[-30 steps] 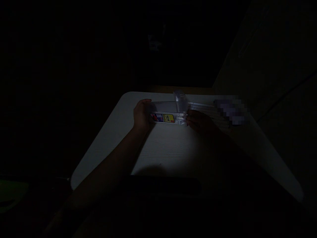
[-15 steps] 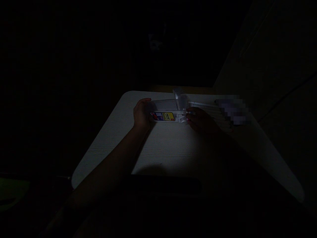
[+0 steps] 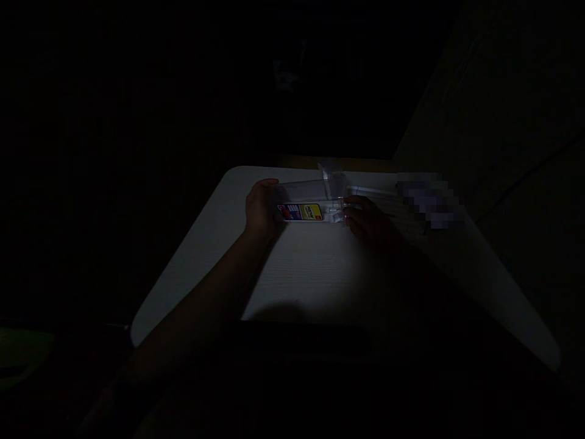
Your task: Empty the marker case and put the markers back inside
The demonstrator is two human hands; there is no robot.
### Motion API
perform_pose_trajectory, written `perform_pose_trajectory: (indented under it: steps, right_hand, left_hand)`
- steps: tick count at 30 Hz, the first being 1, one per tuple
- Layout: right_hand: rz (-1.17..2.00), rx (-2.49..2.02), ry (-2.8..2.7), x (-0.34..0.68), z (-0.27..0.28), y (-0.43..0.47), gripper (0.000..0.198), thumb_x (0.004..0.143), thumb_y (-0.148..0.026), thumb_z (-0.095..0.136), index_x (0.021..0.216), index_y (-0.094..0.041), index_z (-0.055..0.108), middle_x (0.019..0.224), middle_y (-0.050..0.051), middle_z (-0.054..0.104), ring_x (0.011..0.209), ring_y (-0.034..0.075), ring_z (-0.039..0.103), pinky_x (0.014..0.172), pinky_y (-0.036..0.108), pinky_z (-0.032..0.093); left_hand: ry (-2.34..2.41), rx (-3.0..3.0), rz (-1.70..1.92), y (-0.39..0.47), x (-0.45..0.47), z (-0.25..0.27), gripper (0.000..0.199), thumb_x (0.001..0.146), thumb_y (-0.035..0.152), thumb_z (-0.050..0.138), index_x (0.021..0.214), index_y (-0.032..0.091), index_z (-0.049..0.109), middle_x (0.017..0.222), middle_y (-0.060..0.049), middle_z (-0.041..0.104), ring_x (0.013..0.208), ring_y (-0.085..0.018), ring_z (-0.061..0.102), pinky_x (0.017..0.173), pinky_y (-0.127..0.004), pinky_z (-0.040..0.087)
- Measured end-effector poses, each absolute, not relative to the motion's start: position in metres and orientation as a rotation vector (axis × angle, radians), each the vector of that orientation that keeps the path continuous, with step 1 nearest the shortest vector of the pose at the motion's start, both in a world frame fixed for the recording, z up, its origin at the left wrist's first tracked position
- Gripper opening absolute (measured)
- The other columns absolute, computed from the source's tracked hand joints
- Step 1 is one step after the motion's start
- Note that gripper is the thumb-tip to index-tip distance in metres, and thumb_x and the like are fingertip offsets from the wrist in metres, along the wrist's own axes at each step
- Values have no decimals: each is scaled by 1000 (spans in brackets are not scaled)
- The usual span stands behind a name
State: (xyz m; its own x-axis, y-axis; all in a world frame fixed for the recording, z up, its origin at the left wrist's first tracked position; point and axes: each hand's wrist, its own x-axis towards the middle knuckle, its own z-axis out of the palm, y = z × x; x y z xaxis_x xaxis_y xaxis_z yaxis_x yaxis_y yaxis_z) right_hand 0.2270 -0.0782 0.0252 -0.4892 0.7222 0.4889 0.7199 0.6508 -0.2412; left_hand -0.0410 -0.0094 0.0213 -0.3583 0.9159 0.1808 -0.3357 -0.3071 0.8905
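My left hand (image 3: 259, 210) is wrapped round the left end of a clear plastic box (image 3: 299, 191), which lies sideways above the table. A yellow, blue and red label (image 3: 300, 212) runs along the box's near side. At the box's right end a clear flap (image 3: 333, 171) stands up. There the fingers of my right hand (image 3: 369, 221) are closed together, with a small pink spot showing at the fingertips. What they pinch is too dark to make out. Several thin white sticks (image 3: 372, 191), perhaps pens, lie on the table beyond and beside my right hand.
The white table (image 3: 278, 271) has rounded corners and is dimly lit; its right part lies in shadow. A blurred-out dark, flat object (image 3: 429, 202) rests at the back right. Something green (image 3: 25, 353) shows at the lower left. All around is very dark.
Hardly anything differs. The box's right end and my right hand have shifted up very slightly, and both hands keep their places on the box and at its end.
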Motion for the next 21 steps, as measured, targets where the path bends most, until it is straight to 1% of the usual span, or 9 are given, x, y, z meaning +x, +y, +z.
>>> perform_pose_trajectory:
  steps: [4, 9, 13, 17, 21]
  right_hand:
    - [-3, -1149, -2326, 227, 27, -80, 41, 108, -25, 42, 131, -17, 75, 153, 19, 64, 144, 32, 60, 123, 54, 54]
    - [3, -1130, -2376, 229, 25, -79, 39, 102, -18, 51, 129, -23, 78, 155, 13, 66, 143, 31, 63, 119, 51, 58]
    - [-5, -1045, -2351, 230, 26, -77, 35, 104, -22, 53, 126, -20, 80, 149, 13, 71, 137, 29, 68, 117, 48, 60]
    - [1, -1045, -2333, 230, 33, -78, 33, 105, -25, 53, 121, -22, 82, 142, 13, 75, 132, 27, 72, 116, 50, 61]
    - [63, -1088, -2306, 238, 40, -81, 33, 104, -27, 55, 122, -23, 82, 144, 13, 75, 135, 28, 71, 115, 53, 61]
  left_hand:
    - [1038, 817, 1795, -13, -37, 28, 9, 72, 28, 65, 75, 22, 70, 77, -5, 67, 68, -19, 59, 53, -26, 47]
    - [1044, 822, 1781, -16, -36, 32, 8, 72, 27, 65, 74, 21, 70, 74, -5, 65, 66, -19, 58, 53, -26, 46]
    - [1036, 817, 1798, -15, -36, 29, 10, 69, 27, 65, 74, 21, 71, 75, -5, 66, 67, -19, 59, 56, -26, 47]
    - [1025, 823, 1808, -12, -37, 26, 11, 73, 33, 68, 76, 22, 69, 78, -5, 66, 72, -21, 62, 59, -29, 50]
    - [1006, 882, 1791, -12, -37, 25, 21, 78, 43, 70, 80, 23, 65, 80, -5, 63, 80, -24, 67, 66, -33, 55]
